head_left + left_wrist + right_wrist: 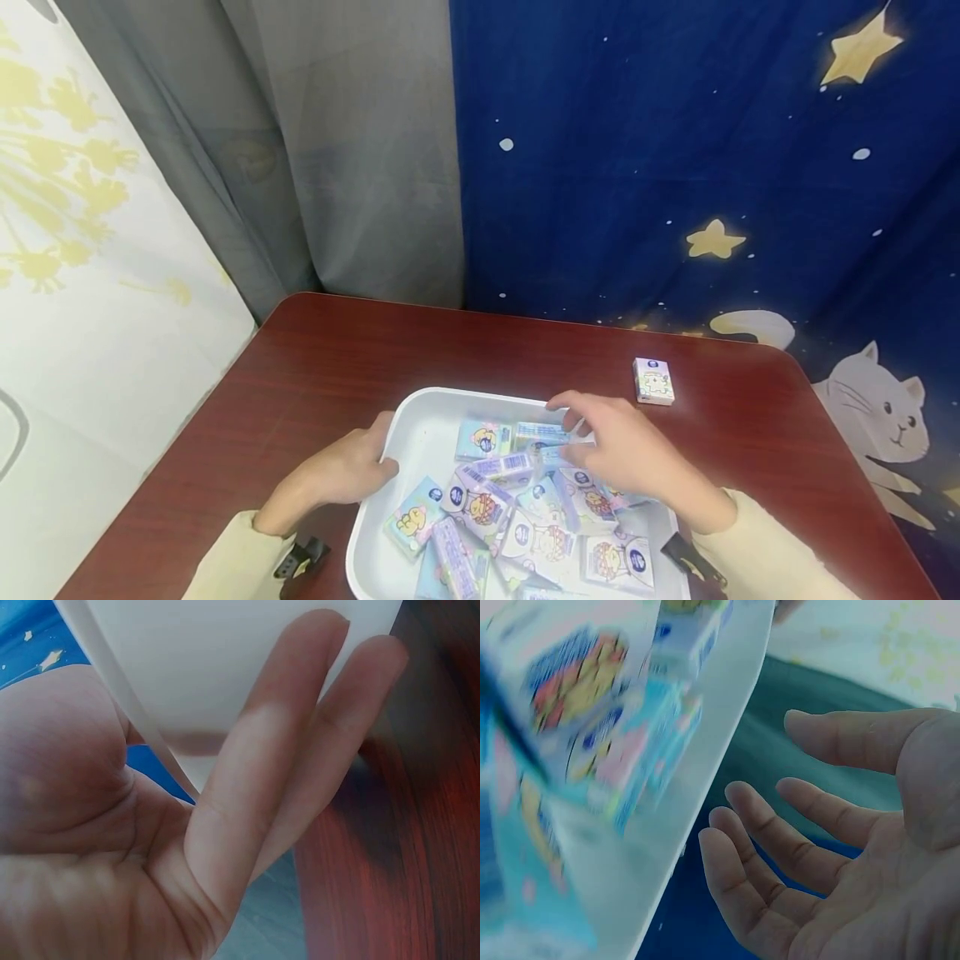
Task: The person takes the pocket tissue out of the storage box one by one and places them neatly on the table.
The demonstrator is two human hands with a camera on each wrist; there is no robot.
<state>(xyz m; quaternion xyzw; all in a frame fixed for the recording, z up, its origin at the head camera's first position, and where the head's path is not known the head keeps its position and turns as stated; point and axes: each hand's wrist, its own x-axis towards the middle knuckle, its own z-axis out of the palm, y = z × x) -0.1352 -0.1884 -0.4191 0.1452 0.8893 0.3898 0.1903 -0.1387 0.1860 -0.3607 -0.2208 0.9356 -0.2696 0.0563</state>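
Note:
A white plastic tray [420, 446] holds a jumble of small pastel packs [536, 533] printed with cartoon figures. My left hand [352, 465] grips the tray's left wall, thumb over the rim and fingers along the outside; the left wrist view shows these fingers [240, 780] against the white wall. Over the tray's right side is my right hand [622, 446], fingers loosely bent and apart. The right wrist view shows nothing in its palm [885, 892], with the tray's edge and several packs [577, 690] beside it.
A single small white pack [654, 382] lies on the dark red-brown table [315, 350] beyond the tray, at the right. Grey curtain [360, 150] and blue star-patterned curtain [600, 208] hang behind the table's far edge.

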